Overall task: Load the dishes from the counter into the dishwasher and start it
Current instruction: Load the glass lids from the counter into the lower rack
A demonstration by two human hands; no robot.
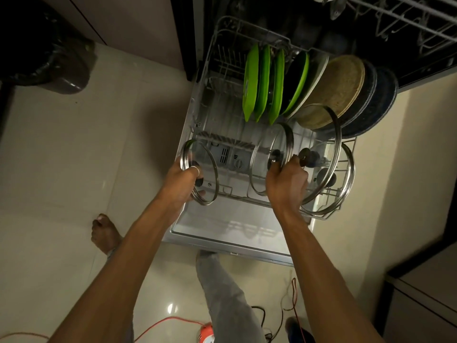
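Your left hand (181,180) has its fingers (195,169) clenched round the knob of a glass lid (210,164), held upright over the left edge of the open dishwasher door (222,226), outside the lower rack (212,53). Your right hand (286,181) curls its fingers (295,160) at the knob of the big lid (329,154), which stands on edge in the front right of the rack; the grasp looks closed on that knob, though the hand covers part of it.

Just left of that hand stands a small lid (267,139), also on edge, its rim close against your knuckles. A third lid (350,169) leans behind the big one at the rack's right end.

Further back, green plates (262,82) stand in a row, then a tan plate (338,87) and dark plates (378,100) at the right. The left part of the rack shows only bare wire. The upper rack (408,18) juts out above at the top right.

On the floor (61,169) you have a bare foot (103,233) left of the door, an orange cord (158,325) near the bottom edge, and a bin with a black bag (49,58) at the far left.
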